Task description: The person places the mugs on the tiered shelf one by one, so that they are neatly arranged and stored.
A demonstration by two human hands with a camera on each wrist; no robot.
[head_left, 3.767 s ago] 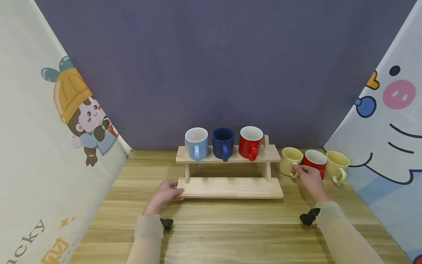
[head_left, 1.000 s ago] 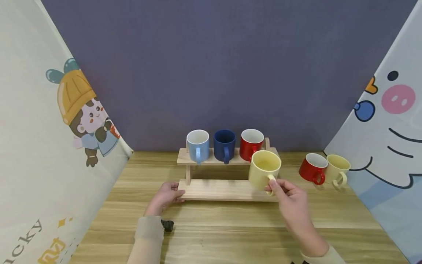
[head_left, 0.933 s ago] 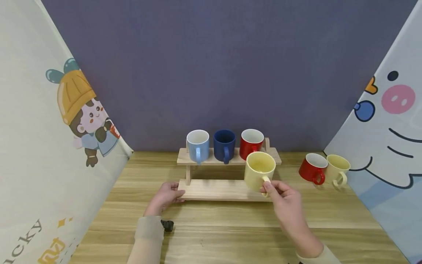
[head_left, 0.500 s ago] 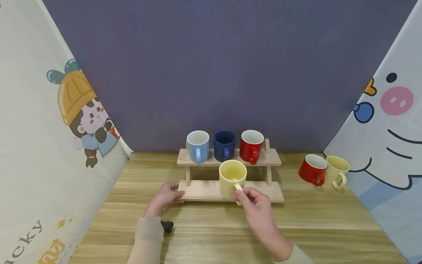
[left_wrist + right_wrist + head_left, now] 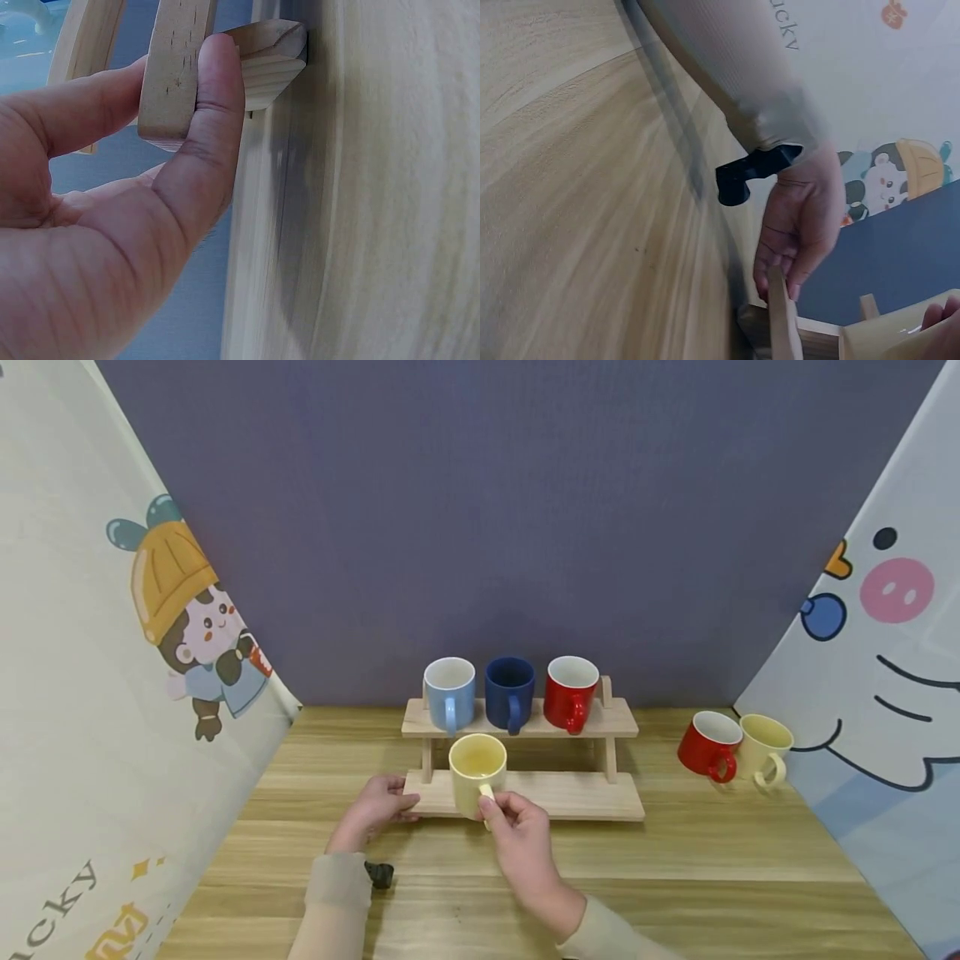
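Holding a yellow mug (image 5: 467,789), pinched by its handle (image 5: 488,792) in the right hand (image 5: 525,843), at the left part of the near, lower shelf (image 5: 585,797); cannot tell whether touching it. Gripping that shelf's left end with the left hand (image 5: 375,810). On the far, upper shelf (image 5: 618,718), left to right: light blue mug (image 5: 459,700), dark blue mug (image 5: 502,700), red mug (image 5: 562,697). Well right on the table (image 5: 712,860): second red mug (image 5: 700,753) beside second yellow mug (image 5: 753,756).

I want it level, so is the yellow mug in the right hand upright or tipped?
Upright: in the head view, the yellow mug opens upward, base below, and the right hand pinches its handle.
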